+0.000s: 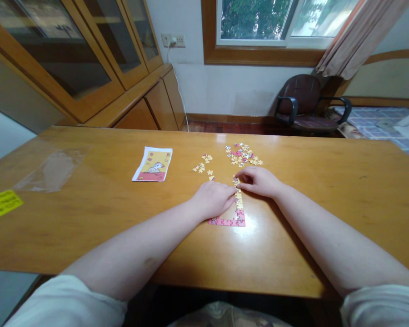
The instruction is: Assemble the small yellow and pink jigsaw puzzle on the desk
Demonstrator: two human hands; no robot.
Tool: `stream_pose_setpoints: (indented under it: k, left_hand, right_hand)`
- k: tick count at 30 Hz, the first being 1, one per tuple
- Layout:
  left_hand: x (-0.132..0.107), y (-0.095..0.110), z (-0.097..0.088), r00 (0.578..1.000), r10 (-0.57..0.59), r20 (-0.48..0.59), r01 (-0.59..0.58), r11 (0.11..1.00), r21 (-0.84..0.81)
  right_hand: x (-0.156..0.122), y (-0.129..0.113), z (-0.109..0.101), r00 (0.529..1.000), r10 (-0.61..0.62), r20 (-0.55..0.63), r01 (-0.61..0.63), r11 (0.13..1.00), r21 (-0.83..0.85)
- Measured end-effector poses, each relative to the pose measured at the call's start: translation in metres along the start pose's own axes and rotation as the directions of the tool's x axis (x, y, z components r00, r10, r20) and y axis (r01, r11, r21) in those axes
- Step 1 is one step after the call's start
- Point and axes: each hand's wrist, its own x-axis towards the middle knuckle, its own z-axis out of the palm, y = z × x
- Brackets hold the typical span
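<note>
Two pushed-up pale fabric sleeves stand nearest my viewpoint, at the near edge of the glossy yellow-brown wooden table. Beyond them I record the partly assembled jigsaw border of pink and yellow interlocking pieces, flat on the tabletop and between the forearms. Its near row is pink; its right column turns from pink to pale yellow, and the inside shows bare wood.

I find the left hand laid palm-down over the border's left part, fingertips at the right column, presumably to steady it; I cannot tell whether they grip anything. The right hand is half curled, thumb and forefinger at the column's far end, apparently for alignment. Whether they pinch or merely touch the end piece, I cannot establish.

To the left I note a crumpled clear plastic bag, set aside, and a white-bordered printed picture sheet showing a white animal on yellow and pink, likely kept in sight for reference. Past the hands lie scattered pale-yellow pieces, seemingly sorted apart from the mixed pink, yellow and white heap. Farthest, I log a dark maroon padded armchair.
</note>
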Motion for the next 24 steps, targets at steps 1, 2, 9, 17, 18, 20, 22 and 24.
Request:
stream_pose_setpoints:
  k: [1,2,9,17,18,20,22,24]
  left_hand:
    - [0.0,0.001,0.0,1.0,-0.028,-0.003,0.028,1.0,0.0]
    - [0.001,0.001,0.0,0.998,-0.056,-0.005,0.056,0.998,-0.001]
    - [0.006,-0.001,0.003,0.991,-0.134,-0.008,0.134,0.991,-0.03]
    - [0.009,-0.006,0.007,0.993,-0.115,0.001,0.115,0.991,-0.065]
    - [0.009,-0.007,0.007,0.994,-0.113,0.002,0.113,0.991,-0.069]
    - [0.009,-0.007,0.007,0.994,-0.11,-0.002,0.109,0.991,-0.079]
    - [0.01,-0.008,0.008,0.994,-0.107,-0.007,0.106,0.991,-0.083]
    - [0.009,-0.008,0.008,0.995,-0.099,-0.011,0.098,0.992,-0.075]
  right_hand:
    - [0.0,0.001,-0.001,1.0,-0.003,-0.006,0.003,1.0,0.009]
    - [-0.001,0.001,-0.002,1.0,-0.013,-0.01,0.013,1.0,0.022]
    - [-0.005,0.004,-0.012,0.984,-0.157,0.083,0.153,0.987,0.053]
    - [-0.007,-0.002,-0.011,0.971,-0.212,0.111,0.221,0.972,-0.075]
    - [-0.007,-0.003,-0.011,0.968,-0.222,0.114,0.233,0.968,-0.089]
    - [-0.007,-0.005,-0.011,0.965,-0.234,0.118,0.247,0.963,-0.109]
    - [-0.008,-0.006,-0.011,0.962,-0.245,0.118,0.258,0.96,-0.112]
    - [-0.008,-0.006,-0.011,0.96,-0.254,0.115,0.265,0.959,-0.099]
